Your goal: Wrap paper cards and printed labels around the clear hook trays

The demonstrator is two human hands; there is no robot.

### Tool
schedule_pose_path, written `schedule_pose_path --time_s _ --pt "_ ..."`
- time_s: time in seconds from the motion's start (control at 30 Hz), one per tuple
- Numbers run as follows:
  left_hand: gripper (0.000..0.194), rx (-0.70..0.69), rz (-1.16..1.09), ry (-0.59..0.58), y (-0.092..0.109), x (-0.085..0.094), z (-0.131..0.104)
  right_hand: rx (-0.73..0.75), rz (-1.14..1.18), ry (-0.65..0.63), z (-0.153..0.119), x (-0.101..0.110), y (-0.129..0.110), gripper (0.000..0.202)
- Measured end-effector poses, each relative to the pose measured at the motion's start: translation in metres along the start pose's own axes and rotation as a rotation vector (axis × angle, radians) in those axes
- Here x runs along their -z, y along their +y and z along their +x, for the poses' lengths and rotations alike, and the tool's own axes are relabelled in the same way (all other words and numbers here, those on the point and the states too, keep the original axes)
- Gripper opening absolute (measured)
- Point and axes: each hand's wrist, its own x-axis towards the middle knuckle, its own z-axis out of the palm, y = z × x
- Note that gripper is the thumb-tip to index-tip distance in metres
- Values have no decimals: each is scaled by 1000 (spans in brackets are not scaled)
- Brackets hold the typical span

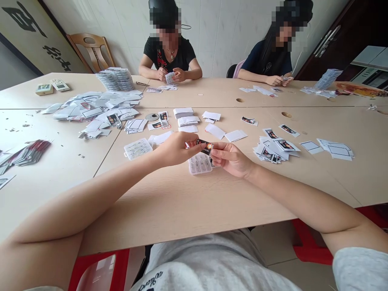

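Note:
Between my two hands is a small dark printed card (206,146) with a bright orange burst on it. My left hand (180,148) pinches its left end, and the fingers of my right hand (232,159) are closed on its right end. Just below the card, a clear compartment box (200,164) with small items inside lies on the table, partly hidden by my hands. Another clear box (138,149) lies to the left of my left hand.
Stacked white cards (187,120) lie beyond my hands, with printed cards (277,148) to the right. A large pile of white packets (97,107) covers the left. Two people sit across the table (169,194), handling small items.

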Motion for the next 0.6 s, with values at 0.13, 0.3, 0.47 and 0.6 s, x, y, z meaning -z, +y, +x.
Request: schedule_pose_path --time_s 0.13,0.3,0.47,0.6 --pt "41 -10 -91 -34 0 1 1 -18 27 -6 1 3 0 26" --pt "40 32 -146 -90 3 0 1 10 -95 19 1 3 3 34" --pt "37 41 -202 -111 6 0 -1 79 -253 134 2 6 8 34" --pt "41 58 -206 -99 7 1 -1 149 -343 218 1 9 7 33"
